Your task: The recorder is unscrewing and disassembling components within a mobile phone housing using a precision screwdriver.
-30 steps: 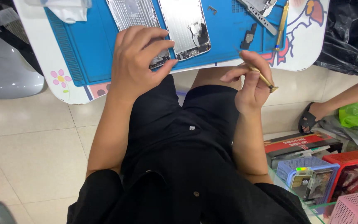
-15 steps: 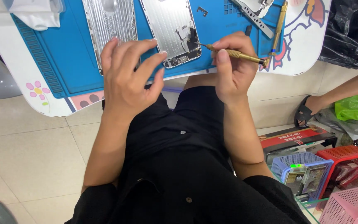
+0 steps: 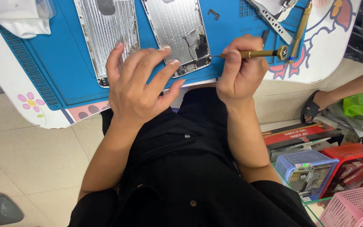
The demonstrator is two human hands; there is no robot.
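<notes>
We are working over a white table (image 3: 332, 50) with cartoon prints, and a blue work mat (image 3: 64, 67) is covering most of it. Two silver phone housings are lying side by side on the mat: the left housing (image 3: 106, 33) is sitting just beyond our left hand's fingertips, and the right housing (image 3: 177, 29) is lying between our two hands.

Our left hand (image 3: 137, 90) is hovering with its fingers spread and nothing in it, the fingertips reaching over the near edges of both housings. Whether they are actually pressing down, we cannot tell.

Our right hand (image 3: 240, 71) is pinching a brass screwdriver (image 3: 257, 54) between thumb and fingers. The shaft is running level from the grip, with the knurled cap sticking out to the right of the hand and the fine tip pointing left, just beside the lower right corner of the right housing, where small dark parts are sitting.

Beyond the grip, a second brass tool (image 3: 301, 27) and metal tweezers (image 3: 269, 17) are lying on the mat. On the floor to our right, coloured baskets (image 3: 341, 159) are standing near another person's foot (image 3: 320, 103).
</notes>
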